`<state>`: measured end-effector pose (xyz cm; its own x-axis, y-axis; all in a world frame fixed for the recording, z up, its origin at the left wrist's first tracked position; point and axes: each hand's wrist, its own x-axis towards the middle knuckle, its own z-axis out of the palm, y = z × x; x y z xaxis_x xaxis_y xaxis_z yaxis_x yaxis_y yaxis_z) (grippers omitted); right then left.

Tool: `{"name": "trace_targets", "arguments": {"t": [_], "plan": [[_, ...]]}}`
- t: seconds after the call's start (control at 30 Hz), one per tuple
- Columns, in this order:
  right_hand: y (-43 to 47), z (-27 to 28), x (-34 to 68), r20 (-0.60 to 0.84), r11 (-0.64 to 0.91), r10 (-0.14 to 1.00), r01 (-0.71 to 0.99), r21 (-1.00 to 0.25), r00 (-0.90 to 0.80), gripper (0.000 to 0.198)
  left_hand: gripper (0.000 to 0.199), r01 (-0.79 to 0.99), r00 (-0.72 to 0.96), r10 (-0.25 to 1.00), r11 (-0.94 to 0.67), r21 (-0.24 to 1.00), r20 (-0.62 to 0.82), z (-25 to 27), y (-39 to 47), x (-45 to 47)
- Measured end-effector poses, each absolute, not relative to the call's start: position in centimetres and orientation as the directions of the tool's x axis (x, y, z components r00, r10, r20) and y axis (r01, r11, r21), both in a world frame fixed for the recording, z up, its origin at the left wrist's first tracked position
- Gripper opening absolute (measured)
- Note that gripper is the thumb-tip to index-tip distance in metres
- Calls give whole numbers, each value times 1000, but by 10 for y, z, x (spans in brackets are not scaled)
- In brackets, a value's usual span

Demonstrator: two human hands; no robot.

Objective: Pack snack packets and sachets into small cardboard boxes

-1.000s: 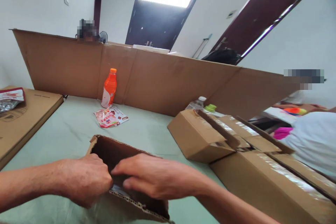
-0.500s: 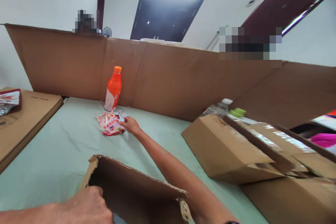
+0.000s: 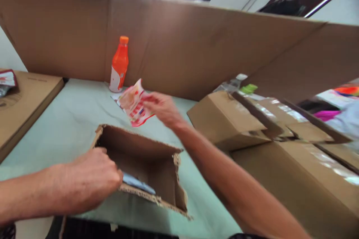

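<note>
"Pink and red, the packet (image 3: 136, 106) is seen in the head view just beyond the open box (image 3: 140, 143), above the pale green cloth (image 3: 75, 119). How is it held?"

"By its right side only, pinched between the thumb and fingers of the right hand (image 3: 165, 110). It is tilted, and whether its lower corner is touched to the cloth cannot be told."

"What could be lost there?"

"The grip, most likely. With so little pinched, the packet could be twisted or dropped if the wrist were turned sharply. The orange bottle (image 3: 119, 63) is placed just beyond, to the left, and could be tipped by a careless swing."

"And the left hand (image 3: 86, 183)?"

"It is curled tightly at the near left corner of the open box. The cardboard seems to be gripped, though the fingertips are hidden."

"Is any risk seen in that?"

"The ragged rim could be bent if it were squeezed too hard, and the packet could be snagged on it if carried low. A pale blue thing (image 3: 138, 183), too blurred to be named, is seen inside along the near wall and could be crushed if that were pushed in."
</note>
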<state>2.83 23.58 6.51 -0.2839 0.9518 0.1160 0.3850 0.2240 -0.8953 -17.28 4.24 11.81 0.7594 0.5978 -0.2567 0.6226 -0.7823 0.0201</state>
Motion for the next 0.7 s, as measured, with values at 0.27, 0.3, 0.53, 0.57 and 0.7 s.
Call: {"name": "trace_targets", "arguments": {"t": [0.27, 0.3, 0.53, 0.57, 0.7], "plan": [[90, 178, 87, 707, 782, 615, 382, -493, -348, 8, 23, 612, 771, 602, -791, -23, -209, 115, 29, -176], [80, 179, 81, 656, 798, 599, 413, -439, -460, 12, 22, 622, 760, 612, -783, -29, -218, 115, 28, -176], [81, 142, 6, -169, 662, 740, 749, 17, -651, 12, 22, 693, 707, 675, -721, 16, -210, 106, 21, -177], [84, 132, -1, -201, 679, 721, 734, 11, -663, 15, 20, 701, 700, 685, -713, 12, -202, 105, 20, -178], [87, 96, -6, -280, 835, 482, 532, -139, -830, 20, 18, 766, 640, 763, -642, 3, -91, 108, 12, -181]]}}
